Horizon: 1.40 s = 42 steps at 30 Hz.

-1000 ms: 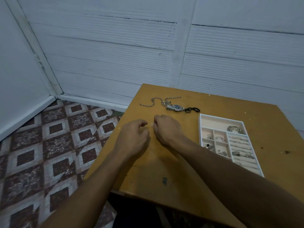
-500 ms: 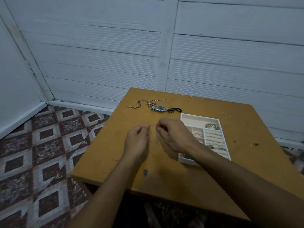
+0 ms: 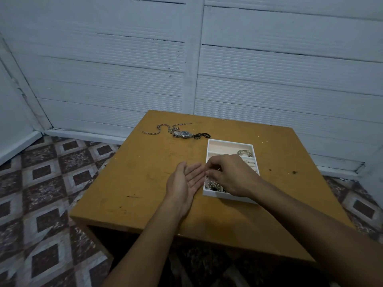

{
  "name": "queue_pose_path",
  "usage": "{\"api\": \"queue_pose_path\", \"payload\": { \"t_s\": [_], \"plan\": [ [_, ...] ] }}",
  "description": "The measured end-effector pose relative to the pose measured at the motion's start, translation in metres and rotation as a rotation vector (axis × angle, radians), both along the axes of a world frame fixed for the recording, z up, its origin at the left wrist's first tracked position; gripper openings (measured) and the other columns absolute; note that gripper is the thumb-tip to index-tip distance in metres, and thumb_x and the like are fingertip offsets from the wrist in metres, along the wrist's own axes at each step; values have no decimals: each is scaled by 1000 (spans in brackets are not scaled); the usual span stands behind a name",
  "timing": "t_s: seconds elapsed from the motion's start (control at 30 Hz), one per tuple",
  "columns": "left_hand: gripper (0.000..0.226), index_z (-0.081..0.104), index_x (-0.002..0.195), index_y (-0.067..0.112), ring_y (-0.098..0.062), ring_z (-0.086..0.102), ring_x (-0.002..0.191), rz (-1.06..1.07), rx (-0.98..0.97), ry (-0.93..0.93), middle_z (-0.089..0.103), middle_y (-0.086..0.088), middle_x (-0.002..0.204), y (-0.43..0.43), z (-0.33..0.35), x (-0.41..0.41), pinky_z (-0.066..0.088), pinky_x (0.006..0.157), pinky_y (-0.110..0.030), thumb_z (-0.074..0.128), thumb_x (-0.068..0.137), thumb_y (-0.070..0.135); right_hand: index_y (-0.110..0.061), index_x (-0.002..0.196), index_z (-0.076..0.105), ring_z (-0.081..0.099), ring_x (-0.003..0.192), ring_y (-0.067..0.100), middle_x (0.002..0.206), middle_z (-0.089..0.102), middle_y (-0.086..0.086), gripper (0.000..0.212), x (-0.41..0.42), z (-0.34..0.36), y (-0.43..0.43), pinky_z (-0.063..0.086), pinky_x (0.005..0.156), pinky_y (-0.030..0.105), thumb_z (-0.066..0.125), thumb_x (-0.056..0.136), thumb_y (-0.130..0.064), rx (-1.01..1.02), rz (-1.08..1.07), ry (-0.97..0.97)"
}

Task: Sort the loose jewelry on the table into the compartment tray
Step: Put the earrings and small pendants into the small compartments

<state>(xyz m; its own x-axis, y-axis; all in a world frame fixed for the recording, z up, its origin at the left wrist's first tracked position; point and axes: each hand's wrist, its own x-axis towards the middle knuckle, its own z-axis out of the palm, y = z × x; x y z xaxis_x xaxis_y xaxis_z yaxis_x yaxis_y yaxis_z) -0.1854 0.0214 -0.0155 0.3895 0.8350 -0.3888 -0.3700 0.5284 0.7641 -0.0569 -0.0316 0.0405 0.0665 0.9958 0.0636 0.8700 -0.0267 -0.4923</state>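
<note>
Two hands low over the surface (image 3: 134,183). Left hand (image 3: 186,179) is palm up, fingers (image 3: 195,169) straight, holding nothing, just beside the left wall of the tray (image 3: 230,141). Right hand (image 3: 232,175) is over the tray's middle compartments, fingertips bunched; can't tell if they pinch anything. Chain (image 3: 161,129), watch (image 3: 184,134) and black loop (image 3: 202,136) lie loose beyond the tray's far-left corner. Bangles (image 3: 244,152) are in a far compartment.

watch (image 3: 183,133) behind tray (image 3: 229,142), on table (image 3: 134,183)

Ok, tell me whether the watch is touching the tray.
Apart. The head view shows the watch lying on the table beyond the tray, with a plain gap between them.
</note>
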Motion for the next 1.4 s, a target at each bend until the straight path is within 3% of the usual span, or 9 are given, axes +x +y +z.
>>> {"api": "queue_pose_path", "payload": {
  "t_s": [0.23, 0.3, 0.43, 0.67, 0.9, 1.1, 1.23, 1.4],
  "plan": [
    [41, 64, 108, 6, -24, 64, 109, -14, 68, 56, 67, -15, 114, -7, 10, 1, 49, 99, -40, 36, 103, 35, -19, 96, 71, 62, 79, 13, 89, 71, 0, 13, -5, 6, 2, 47, 66, 25, 59, 92, -16, 22, -15, 1],
    [43, 63, 113, 2, -27, 65, 108, -10, 51, 25, 66, -19, 116, -9, 13, 3, 52, 95, -41, 36, 103, 34, -21, 95, 70, 63, 78, 13, 89, 70, -1, 14, -6, 9, 3, 49, 66, 25, 58, 91, -14, 29, -23, 9],
    [44, 60, 115, -1, -26, 69, 95, -26, -41, -65, 69, -20, 110, -13, 19, 3, 58, 68, -31, 35, 103, 33, -22, 93, 70, 63, 78, 14, 90, 70, 0, 13, -7, 13, 4, 52, 69, 29, 60, 91, -14, 55, -29, -12],
    [42, 59, 117, -2, -28, 68, 95, -79, -183, -184, 70, -22, 106, -18, 24, 4, 55, 79, -36, 41, 101, 33, -18, 94, 69, 61, 84, 18, 93, 69, 2, 10, -4, 19, 2, 52, 76, 37, 59, 91, -16, 86, -24, -110],
    [36, 59, 107, -5, -29, 66, 86, -104, -286, -249, 70, -19, 87, -23, 28, 7, 58, 63, -37, 43, 98, 26, -15, 101, 65, 59, 92, 24, 96, 67, 5, 16, -5, 15, -2, 50, 78, 40, 53, 93, -20, 154, -20, -308],
    [34, 59, 101, -8, -29, 64, 90, -106, -330, -291, 66, -21, 94, -26, 28, 9, 54, 79, -38, 46, 97, 24, -17, 99, 64, 56, 91, 24, 93, 66, 3, 16, -3, 6, -10, 46, 79, 40, 51, 93, -22, 179, 14, -384],
    [36, 59, 107, -8, -30, 63, 97, -120, -327, -301, 65, -22, 104, -23, 23, 10, 52, 86, -38, 45, 97, 25, -18, 100, 65, 56, 93, 23, 96, 67, 2, 15, -2, 4, -14, 46, 80, 39, 54, 92, -25, 163, 10, -347],
    [39, 54, 115, -11, -35, 63, 99, -121, -314, -297, 62, -27, 111, -17, 21, 13, 52, 83, -42, 43, 98, 24, -18, 103, 68, 60, 93, 20, 100, 69, 0, 17, 12, 8, -14, 48, 79, 37, 55, 92, -20, 170, -81, -271]
  ]
}}
